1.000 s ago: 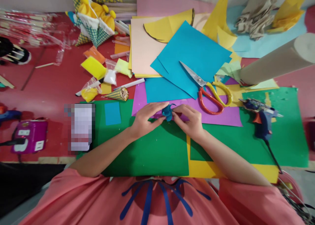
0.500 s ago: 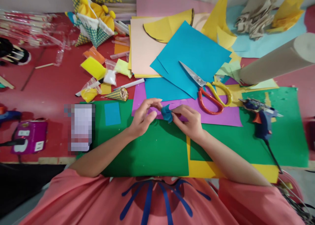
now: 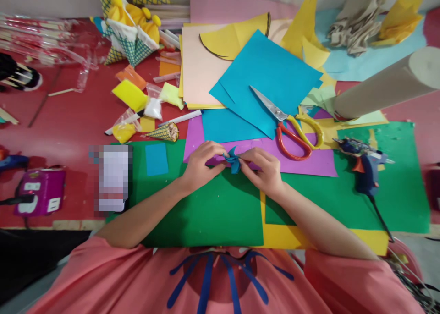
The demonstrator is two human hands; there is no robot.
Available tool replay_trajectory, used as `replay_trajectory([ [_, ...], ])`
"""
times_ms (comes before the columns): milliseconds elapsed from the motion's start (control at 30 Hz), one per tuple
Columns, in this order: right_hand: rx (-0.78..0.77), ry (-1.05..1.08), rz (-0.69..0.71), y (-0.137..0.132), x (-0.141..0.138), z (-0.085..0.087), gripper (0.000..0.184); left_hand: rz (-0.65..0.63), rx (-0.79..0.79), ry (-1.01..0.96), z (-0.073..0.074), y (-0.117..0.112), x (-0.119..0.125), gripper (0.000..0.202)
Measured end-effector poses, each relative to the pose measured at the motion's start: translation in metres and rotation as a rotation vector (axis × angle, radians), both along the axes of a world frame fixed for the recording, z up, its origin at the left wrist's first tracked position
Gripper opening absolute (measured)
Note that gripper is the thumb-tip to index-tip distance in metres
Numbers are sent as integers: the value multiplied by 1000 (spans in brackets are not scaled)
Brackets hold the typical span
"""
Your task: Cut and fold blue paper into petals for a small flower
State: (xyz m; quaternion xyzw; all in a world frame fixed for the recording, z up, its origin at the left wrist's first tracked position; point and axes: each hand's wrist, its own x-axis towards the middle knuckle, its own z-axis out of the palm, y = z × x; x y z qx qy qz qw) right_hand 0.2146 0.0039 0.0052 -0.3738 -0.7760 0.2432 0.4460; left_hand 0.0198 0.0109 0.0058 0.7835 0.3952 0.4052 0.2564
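Note:
Between my two hands, over the green and purple sheets, is a small blue paper pinwheel shape (image 3: 234, 162) with curled, pointed blades. My left hand (image 3: 202, 165) pinches its left side between thumb and fingers. On its right side, the fingertips of my right hand (image 3: 263, 167) are closed on it too. Scissors (image 3: 287, 121) with one red and one yellow handle lie just beyond my right hand. A small blue paper square (image 3: 156, 159) rests on the green sheet (image 3: 206, 213) left of my left hand.
Blue sheets (image 3: 261, 71) lie ahead. A glue gun (image 3: 369, 167) and a grey roll (image 3: 385, 85) are at the right. Clay packets (image 3: 129, 95), a checkered cone (image 3: 164, 132), a blurred-out phone (image 3: 113, 179) and a purple box (image 3: 41, 192) are on the left.
My left hand has moved in to the right and closed its fingers on the blue paper shape, whose blades now stand out more. My right hand keeps its hold.

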Motion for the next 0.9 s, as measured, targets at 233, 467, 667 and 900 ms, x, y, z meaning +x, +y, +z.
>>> replay_trajectory([
  [233,7,-77,15,0,0,-1,9,17,219,105,6,-3,0,11],
  [467,45,-88,0,0,0,1,7,-9,329,137,7,-4,0,13],
  [667,3,-52,-36,-1,-1,4,8,10,391,175,3,-6,0,20],
  [900,-39,-22,-63,-2,-2,5,7,9,396,183,5,-7,0,23],
])
